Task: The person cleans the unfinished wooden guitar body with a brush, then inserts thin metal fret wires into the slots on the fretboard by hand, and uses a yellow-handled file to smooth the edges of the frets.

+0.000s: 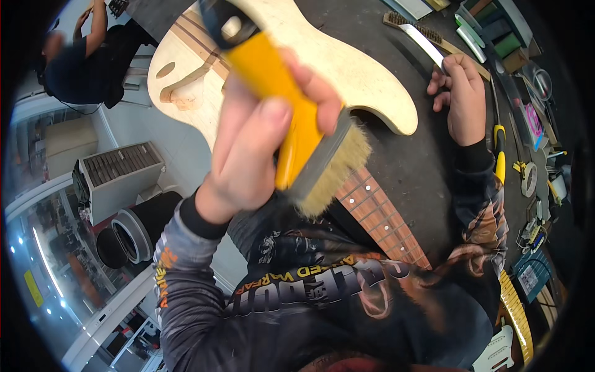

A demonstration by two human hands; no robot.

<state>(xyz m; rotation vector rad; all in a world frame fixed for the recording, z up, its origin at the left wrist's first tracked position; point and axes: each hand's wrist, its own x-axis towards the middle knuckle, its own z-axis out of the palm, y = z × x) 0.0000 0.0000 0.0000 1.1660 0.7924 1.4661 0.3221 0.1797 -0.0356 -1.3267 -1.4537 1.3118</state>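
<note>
My left hand [260, 136] grips a wide yellow-handled brush [296, 115] with pale bristles, held up close in front of me over a natural wood guitar body [347, 62]. My right hand [462, 99] holds a thin white curved strip [421, 38] at the dark bench's right, beside a wire brush [396, 20] with a wooden handle. A wooden fretboard neck [381, 217] with white dot inlays lies below the yellow brush, partly hidden by it.
The dark bench [427, 167] holds yellow-handled tools [499, 149], tape rolls, small parts and another neck [514, 310] along the right. At upper left sits another person [80, 68]. A grey box [118, 173] and a round bin [136, 229] stand on the floor at left.
</note>
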